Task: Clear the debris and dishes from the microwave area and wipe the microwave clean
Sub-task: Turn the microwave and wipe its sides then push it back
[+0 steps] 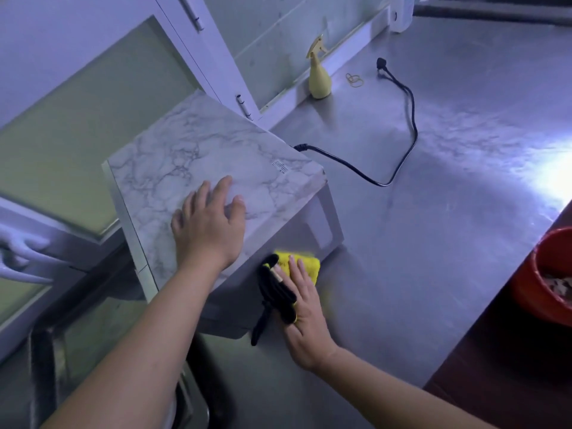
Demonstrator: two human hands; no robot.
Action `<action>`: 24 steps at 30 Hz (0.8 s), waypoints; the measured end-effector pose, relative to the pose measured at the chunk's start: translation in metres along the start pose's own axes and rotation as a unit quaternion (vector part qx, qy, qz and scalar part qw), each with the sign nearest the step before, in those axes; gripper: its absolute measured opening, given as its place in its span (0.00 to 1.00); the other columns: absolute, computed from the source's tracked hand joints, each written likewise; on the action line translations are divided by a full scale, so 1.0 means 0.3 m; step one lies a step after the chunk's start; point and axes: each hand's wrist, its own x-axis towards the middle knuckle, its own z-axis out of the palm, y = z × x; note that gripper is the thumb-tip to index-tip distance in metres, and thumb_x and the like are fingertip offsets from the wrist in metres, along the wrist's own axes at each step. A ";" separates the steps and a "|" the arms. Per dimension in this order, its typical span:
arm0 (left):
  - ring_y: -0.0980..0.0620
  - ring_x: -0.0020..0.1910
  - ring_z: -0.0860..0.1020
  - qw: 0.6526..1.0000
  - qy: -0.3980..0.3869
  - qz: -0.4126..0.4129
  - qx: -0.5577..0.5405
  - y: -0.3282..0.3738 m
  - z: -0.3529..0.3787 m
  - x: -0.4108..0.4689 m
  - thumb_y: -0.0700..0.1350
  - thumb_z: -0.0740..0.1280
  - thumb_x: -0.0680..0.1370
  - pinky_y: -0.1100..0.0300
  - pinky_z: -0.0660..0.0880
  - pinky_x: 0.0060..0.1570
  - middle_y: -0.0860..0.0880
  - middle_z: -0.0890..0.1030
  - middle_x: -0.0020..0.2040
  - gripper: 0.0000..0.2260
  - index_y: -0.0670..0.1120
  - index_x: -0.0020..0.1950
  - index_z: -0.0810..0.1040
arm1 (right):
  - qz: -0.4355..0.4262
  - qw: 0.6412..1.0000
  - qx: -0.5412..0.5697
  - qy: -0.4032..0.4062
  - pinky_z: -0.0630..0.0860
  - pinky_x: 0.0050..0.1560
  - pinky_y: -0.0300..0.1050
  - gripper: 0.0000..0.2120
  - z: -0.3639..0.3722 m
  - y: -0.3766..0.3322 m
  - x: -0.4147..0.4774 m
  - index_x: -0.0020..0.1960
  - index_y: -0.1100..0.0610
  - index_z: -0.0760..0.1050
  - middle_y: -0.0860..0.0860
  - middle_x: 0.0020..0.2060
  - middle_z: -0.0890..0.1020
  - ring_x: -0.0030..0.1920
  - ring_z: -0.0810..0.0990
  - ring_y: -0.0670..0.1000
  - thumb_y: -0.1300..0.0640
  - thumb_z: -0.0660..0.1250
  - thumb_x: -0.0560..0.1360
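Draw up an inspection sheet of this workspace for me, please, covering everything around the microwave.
Surface: steel counter, bare metal, glare at the right.
Job's things: microwave, marble-patterned top, standing at an angle; yellow cloth against its side.
Clutter: yellow spray bottle upright by the wall; rubber bands beside it; red bucket with scraps inside, beyond the counter's right edge.
Grippers: left hand flat on the microwave top; right hand presses the cloth with straight fingers; a black item lies by its fingers, and what it is cannot be told.
Cables: black power cord loose on the counter, its plug lying free.
Surroundings: glass-door cabinet on the left.
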 end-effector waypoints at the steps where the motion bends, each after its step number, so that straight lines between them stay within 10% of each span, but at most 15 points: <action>1: 0.49 0.79 0.53 1.000 0.000 -0.001 -0.003 0.001 0.000 0.000 0.60 0.50 0.82 0.44 0.48 0.77 0.52 0.58 0.81 0.23 0.63 0.78 0.58 | 0.019 0.999 0.041 -0.026 0.51 0.80 0.55 0.27 -0.008 -0.012 -0.030 0.78 0.37 0.58 0.42 0.80 0.56 0.81 0.50 0.48 0.50 0.59 0.81; 5: 0.50 0.79 0.53 1.000 -0.001 -0.004 -0.013 -0.001 -0.002 -0.002 0.61 0.50 0.82 0.44 0.48 0.77 0.52 0.58 0.81 0.23 0.63 0.78 0.59 | 0.106 0.963 0.239 -0.058 0.72 0.66 0.43 0.21 0.003 -0.094 -0.136 0.68 0.41 0.74 0.45 0.60 0.82 0.62 0.77 0.44 0.53 0.63 0.77; 10: 0.50 0.80 0.53 1.000 0.001 0.001 -0.022 -0.003 -0.002 -0.004 0.60 0.50 0.82 0.44 0.48 0.77 0.52 0.58 0.81 0.23 0.62 0.78 0.59 | 0.175 0.912 0.342 0.143 0.79 0.56 0.45 0.16 -0.091 -0.168 -0.079 0.61 0.50 0.81 0.48 0.50 0.86 0.52 0.82 0.49 0.55 0.64 0.76; 13: 0.49 0.80 0.53 1.000 0.003 0.001 -0.024 0.000 -0.001 -0.005 0.60 0.50 0.82 0.44 0.48 0.77 0.51 0.58 0.81 0.23 0.62 0.78 0.59 | 0.031 0.948 0.244 0.204 0.72 0.64 0.38 0.21 -0.200 -0.197 0.050 0.73 0.63 0.66 0.47 0.52 0.85 0.56 0.80 0.43 0.63 0.58 0.80; 15: 0.49 0.80 0.53 1.000 0.001 0.000 -0.024 -0.001 -0.001 -0.006 0.60 0.50 0.82 0.44 0.48 0.77 0.51 0.58 0.81 0.23 0.62 0.78 0.59 | -0.048 0.953 0.179 0.239 0.65 0.73 0.57 0.24 -0.232 -0.221 0.133 0.76 0.56 0.64 0.59 0.66 0.78 0.72 0.72 0.55 0.60 0.59 0.81; 18: 0.50 0.80 0.53 0.999 -0.002 0.000 -0.035 0.001 -0.006 -0.006 0.60 0.49 0.82 0.44 0.48 0.77 0.51 0.58 0.81 0.24 0.62 0.78 0.59 | -0.168 0.957 -0.007 0.236 0.52 0.75 0.69 0.26 -0.219 -0.209 0.257 0.77 0.48 0.63 0.50 0.77 0.65 0.81 0.52 0.59 0.52 0.60 0.80; 24: 0.48 0.79 0.54 1.000 0.014 0.014 -0.020 -0.006 0.000 -0.005 0.60 0.51 0.83 0.44 0.49 0.77 0.50 0.59 0.81 0.23 0.60 0.78 0.60 | -0.137 0.942 -0.130 0.278 0.46 0.71 0.77 0.31 -0.077 -0.095 0.380 0.76 0.58 0.63 0.60 0.76 0.60 0.78 0.51 0.68 0.46 0.58 0.76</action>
